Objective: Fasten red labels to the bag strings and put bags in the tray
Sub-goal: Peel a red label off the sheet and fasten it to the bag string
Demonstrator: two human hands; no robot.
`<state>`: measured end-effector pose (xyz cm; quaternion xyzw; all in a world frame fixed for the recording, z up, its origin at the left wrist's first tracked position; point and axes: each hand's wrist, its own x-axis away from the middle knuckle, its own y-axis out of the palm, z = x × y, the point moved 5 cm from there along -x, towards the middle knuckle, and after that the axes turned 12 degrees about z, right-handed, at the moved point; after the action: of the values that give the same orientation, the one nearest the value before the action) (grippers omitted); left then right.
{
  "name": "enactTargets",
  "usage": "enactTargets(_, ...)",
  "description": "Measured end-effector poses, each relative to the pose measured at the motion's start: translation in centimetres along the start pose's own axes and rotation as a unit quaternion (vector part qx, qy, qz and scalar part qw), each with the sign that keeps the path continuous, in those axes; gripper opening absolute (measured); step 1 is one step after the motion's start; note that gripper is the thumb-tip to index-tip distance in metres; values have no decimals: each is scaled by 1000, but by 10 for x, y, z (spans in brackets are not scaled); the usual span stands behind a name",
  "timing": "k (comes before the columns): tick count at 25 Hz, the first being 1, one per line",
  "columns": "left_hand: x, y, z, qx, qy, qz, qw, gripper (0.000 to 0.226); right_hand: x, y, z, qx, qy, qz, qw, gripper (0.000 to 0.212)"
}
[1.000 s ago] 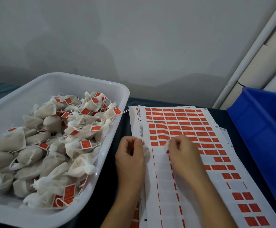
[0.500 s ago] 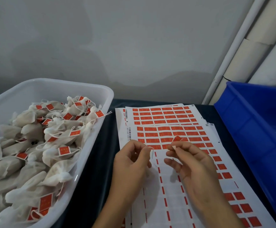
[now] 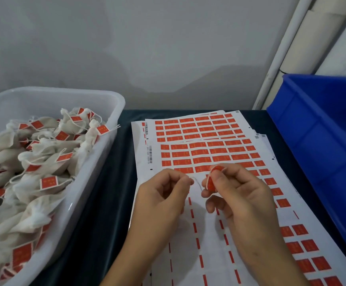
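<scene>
The left hand (image 3: 163, 195) pinches the string (image 3: 196, 182); the right hand (image 3: 236, 195) pinches a curled red label (image 3: 212, 182) beside it, above the sheets (image 3: 199, 147). Both are likely light, limp and tacky: grip the label edges only. The bag is hidden. The tray (image 3: 106, 145) lies far left.

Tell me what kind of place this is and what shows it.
Likely a small packing or hand-assembly workstation. A white plastic tray holds many small cloth bags already tagged, stacked sheets of red peel-off labels lie on the dark table, and a blue plastic bin stands to the right.
</scene>
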<state>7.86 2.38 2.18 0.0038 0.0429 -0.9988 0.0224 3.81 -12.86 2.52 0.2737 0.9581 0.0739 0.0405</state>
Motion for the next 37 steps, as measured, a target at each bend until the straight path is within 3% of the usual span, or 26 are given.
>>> enactTargets(14,5,-2,6,-20,54,-12,998,18,3,10,11,28,46,-18,998,17)
enactTargets(23,8,-4,10,48,-4,-20,999,17,9,12,4,96,-50,-27,994,18)
enactTargets(27,3,-9,2,59,-50,7,997,23,5,8,8,85,-15,-29,996,30)
enactTargets(31,0,-12,-5,73,-78,12,994,25,3,8,12,60,37,-84,994,23)
enactTargets(34,-1,-12,-7,89,-81,2,993,26,8,13,12,96,17,-125,987,22)
enactTargets(37,0,-12,-6,98,-76,1,992,33,8,12,9,106,-23,-108,988,23)
